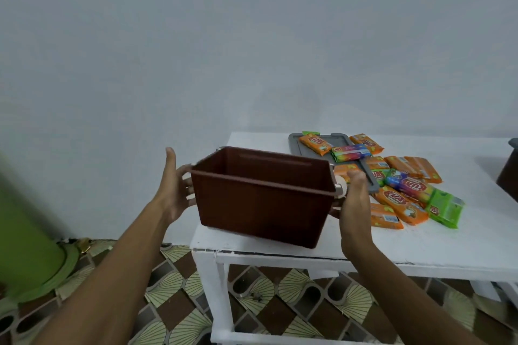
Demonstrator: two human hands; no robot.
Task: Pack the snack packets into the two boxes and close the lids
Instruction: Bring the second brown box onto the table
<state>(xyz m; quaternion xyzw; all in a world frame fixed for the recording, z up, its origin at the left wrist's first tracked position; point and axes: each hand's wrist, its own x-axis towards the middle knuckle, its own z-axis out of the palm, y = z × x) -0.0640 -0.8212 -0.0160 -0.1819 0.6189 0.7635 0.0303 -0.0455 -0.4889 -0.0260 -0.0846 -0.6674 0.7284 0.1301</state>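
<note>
Nearest the camera, two bare forearms reach forward from the bottom edge over a floor of brown and cream patterned tiles. A green bin stands on that floor at the near left.

The left hand is at the left end of the brown box, thumb pointing up and fingers wrapped in against the pale handle there. The right hand grips the right end, with its thumb lying over the pale handle and its fingertips tucked under that side. The box is held between the two hands over the near left corner of the white table. It is tilted, its open top is turned toward the camera, and the inside that shows has nothing in it. Whether its base touches the tabletop cannot be told.

Just to the right of the box and a little farther back, the snack packets lie in a loose heap on the table. Most are orange, with a few green and multicoloured ones. Some of the far ones rest on a flat grey lid, which lies on the tabletop behind the right end of the box.

At the far right edge, a second box, dark brown with a grey top, is cut off by the frame. A plain pale wall rises behind the table.
</note>
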